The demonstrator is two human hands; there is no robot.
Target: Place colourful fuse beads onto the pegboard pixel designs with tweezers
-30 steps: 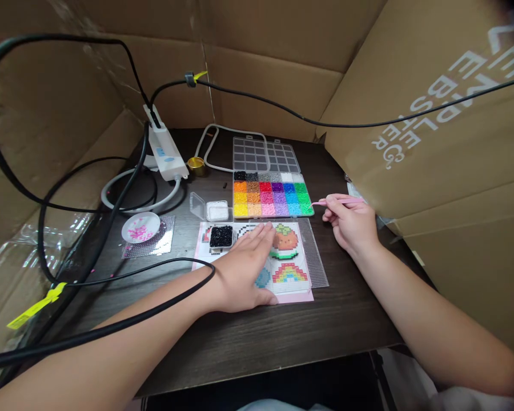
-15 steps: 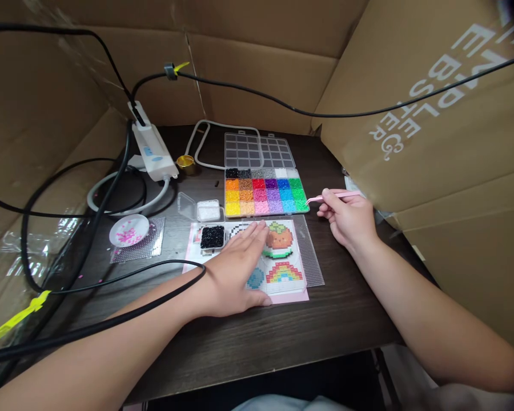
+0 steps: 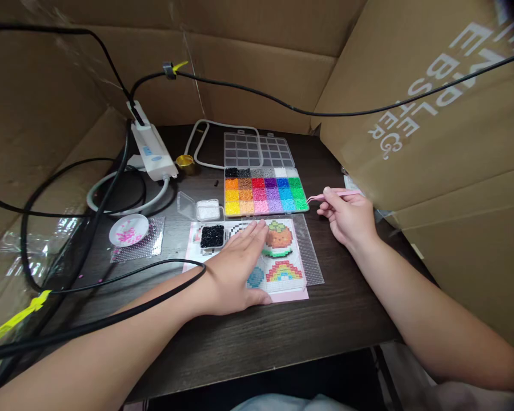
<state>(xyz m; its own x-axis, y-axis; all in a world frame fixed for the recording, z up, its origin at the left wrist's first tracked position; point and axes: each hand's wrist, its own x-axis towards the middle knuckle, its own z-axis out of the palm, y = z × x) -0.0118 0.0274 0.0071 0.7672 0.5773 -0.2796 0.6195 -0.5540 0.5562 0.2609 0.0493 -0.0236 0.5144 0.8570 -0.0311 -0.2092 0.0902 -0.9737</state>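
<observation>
My left hand (image 3: pixel 237 271) lies flat with fingers outstretched on the pattern sheet (image 3: pixel 285 273), which shows pixel pictures such as a rainbow and an orange fruit. A clear pegboard (image 3: pixel 313 260) sticks out at the sheet's right side. My right hand (image 3: pixel 349 214) is closed on pink tweezers (image 3: pixel 325 197), their tips by the green beads at the bead box's right edge. The bead box (image 3: pixel 266 191) stands open, sorted by colour, its clear lid (image 3: pixel 259 151) laid back. Beside my left fingers sits a small box of black beads (image 3: pixel 212 236); a box of white beads (image 3: pixel 208 210) is behind it.
On the left, a white dish (image 3: pixel 128 230) of pink beads rests on another pegboard (image 3: pixel 156 237). A white power strip (image 3: pixel 152 151), black cables (image 3: pixel 85 211) and a gold cup (image 3: pixel 185 164) stand farther back. Cardboard walls (image 3: pixel 257 74) surround the dark table (image 3: pixel 282 342).
Almost nothing differs. The tweezers' tips have shifted very slightly at the green compartment, while my left hand keeps its place on the sheet.
</observation>
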